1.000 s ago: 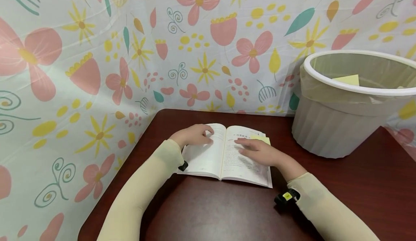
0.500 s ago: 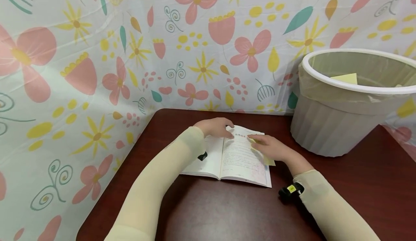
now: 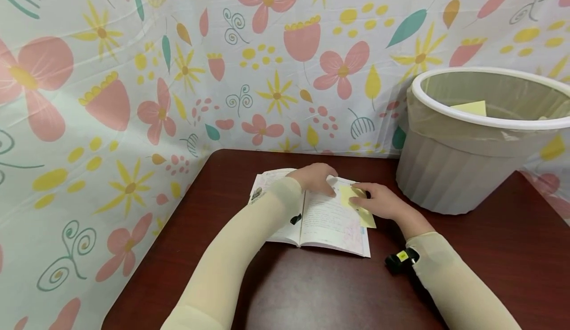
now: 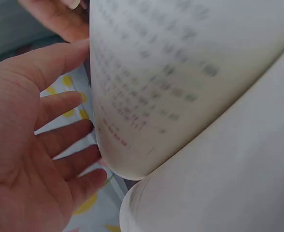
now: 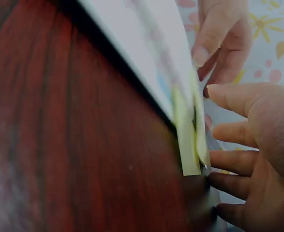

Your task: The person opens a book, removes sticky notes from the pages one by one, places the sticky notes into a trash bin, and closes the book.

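Note:
An open book (image 3: 327, 226) lies on the dark red table. Over the top of its right page, my left hand (image 3: 317, 177) is spread; in the left wrist view, the fingers of that left hand (image 4: 30, 140) reach to the edge of a printed page (image 4: 151, 96). My right hand (image 3: 378, 201) is at the book's right edge, with yellow sticky notes (image 3: 366, 217) beside and under its fingers. From the right wrist view, the notes (image 5: 186, 145) jut out past the pages and the right hand (image 5: 258, 154) has loosely extended fingers.
A grey bin (image 3: 450, 171) with a white rim and clear liner stands at the table's right rear. A yellow paper (image 3: 472, 108) shows inside it. Flower-patterned cloth (image 3: 276, 72) hangs behind and left of the table (image 3: 303, 285).
My left hand has moved right from the left page to the top of the right page. The right hand has shifted slightly right, and more yellow notes show at the book's right edge.

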### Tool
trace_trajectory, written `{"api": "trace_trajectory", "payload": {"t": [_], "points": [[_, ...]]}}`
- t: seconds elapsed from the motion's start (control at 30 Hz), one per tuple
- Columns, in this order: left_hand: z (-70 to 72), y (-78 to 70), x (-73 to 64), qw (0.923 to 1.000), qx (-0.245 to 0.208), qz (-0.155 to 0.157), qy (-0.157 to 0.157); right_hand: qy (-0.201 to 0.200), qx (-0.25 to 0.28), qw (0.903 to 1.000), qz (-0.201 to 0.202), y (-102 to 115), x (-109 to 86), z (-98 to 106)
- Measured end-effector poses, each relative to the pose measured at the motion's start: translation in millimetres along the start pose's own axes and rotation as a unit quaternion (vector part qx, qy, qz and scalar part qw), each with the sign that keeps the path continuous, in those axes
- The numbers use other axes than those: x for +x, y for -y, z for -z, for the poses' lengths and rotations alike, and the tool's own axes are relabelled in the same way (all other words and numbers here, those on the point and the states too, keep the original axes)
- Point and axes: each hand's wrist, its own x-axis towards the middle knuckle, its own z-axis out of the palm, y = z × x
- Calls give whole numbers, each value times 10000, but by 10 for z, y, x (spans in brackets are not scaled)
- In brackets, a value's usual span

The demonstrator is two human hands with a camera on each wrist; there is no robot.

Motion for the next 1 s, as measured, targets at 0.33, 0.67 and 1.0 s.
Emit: {"api": "trace_trajectory", "payload": {"t": [0.33,0.67,1.0], "points": [[-140,-138,23,9956,735,-522,275,-376,-222,9989,-175,-44,-11,23],[-188,-199,-59,9961,709,98,509,-318,-450,9978,-359,-36,12,55],[-220,-199,-34,9952,625,112,748,-338,-594,9964,-508,-46,33,55]]}}
